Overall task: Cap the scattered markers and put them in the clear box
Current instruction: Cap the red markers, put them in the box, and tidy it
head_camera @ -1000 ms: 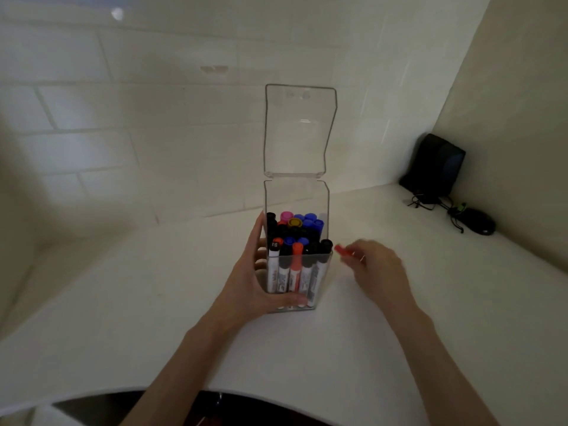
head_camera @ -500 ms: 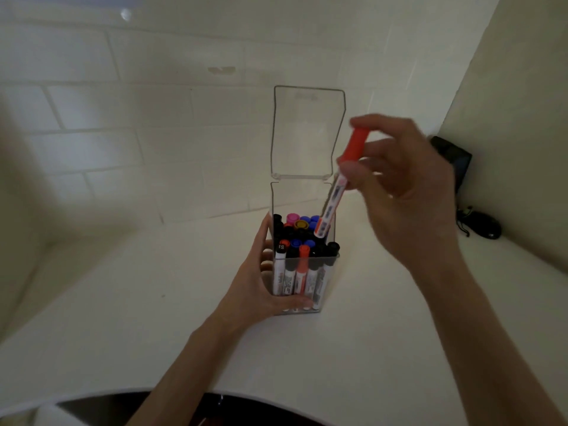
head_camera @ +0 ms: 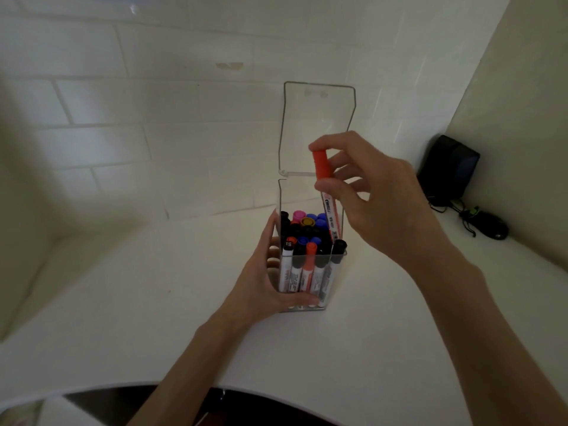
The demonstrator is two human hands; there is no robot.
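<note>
Right hand (head_camera: 378, 204) is pinching a red-capped white marker (head_camera: 327, 192) by the cap, its lower end already inside the right side of the tall clear plastic box (head_camera: 310, 259) with the open lid. Left hand (head_camera: 267, 281) is wrapped around the box from about 8 o'clock, thumb across its front, on the white counter (head_camera: 153, 302).
</note>
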